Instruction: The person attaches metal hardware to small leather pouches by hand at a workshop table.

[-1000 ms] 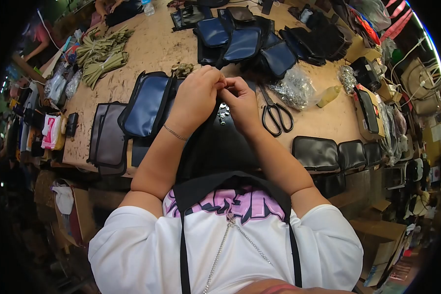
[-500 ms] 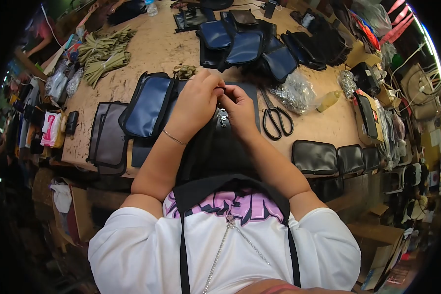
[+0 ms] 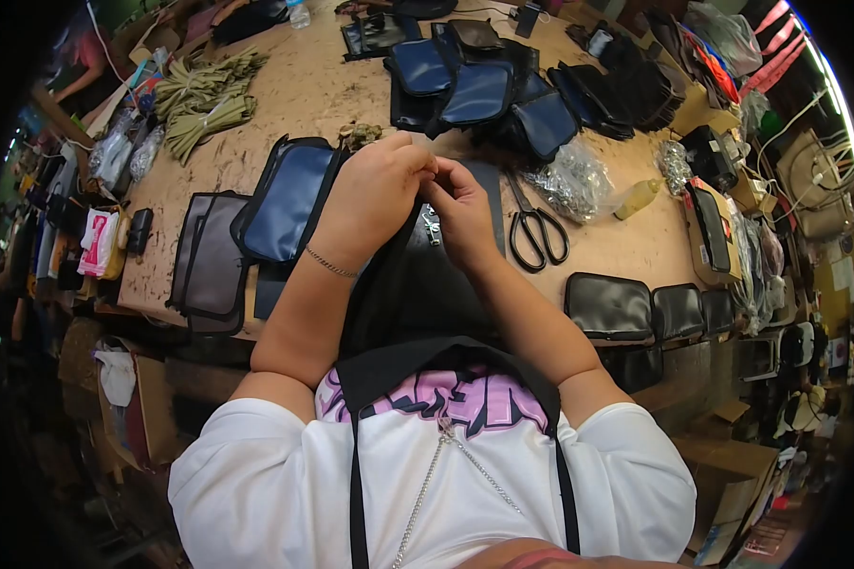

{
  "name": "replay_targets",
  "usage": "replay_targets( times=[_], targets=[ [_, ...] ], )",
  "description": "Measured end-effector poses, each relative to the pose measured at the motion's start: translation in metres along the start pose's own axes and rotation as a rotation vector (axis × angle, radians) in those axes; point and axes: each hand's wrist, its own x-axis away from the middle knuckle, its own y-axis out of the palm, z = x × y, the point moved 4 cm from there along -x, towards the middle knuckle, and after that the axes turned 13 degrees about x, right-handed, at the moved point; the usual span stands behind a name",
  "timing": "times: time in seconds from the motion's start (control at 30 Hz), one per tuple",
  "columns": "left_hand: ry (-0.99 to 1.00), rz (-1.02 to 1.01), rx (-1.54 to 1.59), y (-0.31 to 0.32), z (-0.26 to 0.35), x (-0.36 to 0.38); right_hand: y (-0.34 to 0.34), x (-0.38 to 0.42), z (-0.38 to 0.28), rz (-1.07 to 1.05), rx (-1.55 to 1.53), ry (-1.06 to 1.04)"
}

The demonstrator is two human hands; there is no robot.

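Observation:
Over the middle of the bench, my left hand [image 3: 378, 194] and my right hand [image 3: 462, 211] meet at the fingertips. Both are pinched closed; whatever lies between the fingers is too small and too covered to name. Small silver metal pieces [image 3: 433, 228] show just below my right thumb, on black material [image 3: 417, 294] that drapes toward my lap. A dark flat board [image 3: 489, 190] lies under my hands. Left of my left wrist rests a blue-fronted pouch [image 3: 290, 204] with black edging. Black-handled scissors [image 3: 538, 237] lie to the right of my right hand.
Grey-brown panels [image 3: 211, 261] lie at the left front edge. Beyond my hands sits a pile of blue and black pouches [image 3: 479, 93]. Tan strap bundles [image 3: 204, 100] are far left. At right are a plastic bag of metal parts [image 3: 576, 185], a yellowish bottle [image 3: 638, 197] and black cases [image 3: 609, 306].
Both hands stay together in nearly the same place, with a slight shift of the left hand and wrist. The view has tilted a little; nothing else has visibly moved.

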Motion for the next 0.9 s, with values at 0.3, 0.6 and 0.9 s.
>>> replay_targets(
  times=[0.3,0.6,0.9],
  targets=[
    [-0.035,0.110,-0.023,-0.007,0.001,0.007,0.006,-0.005,0.017,-0.089,-0.038,0.016],
    [-0.126,0.105,-0.006,-0.003,-0.014,0.016,0.010,0.002,0.027,-0.072,0.030,0.098],
    [-0.062,0.020,-0.103,-0.011,-0.003,0.015,0.012,0.002,0.023,-0.044,-0.013,0.041]
  ],
)
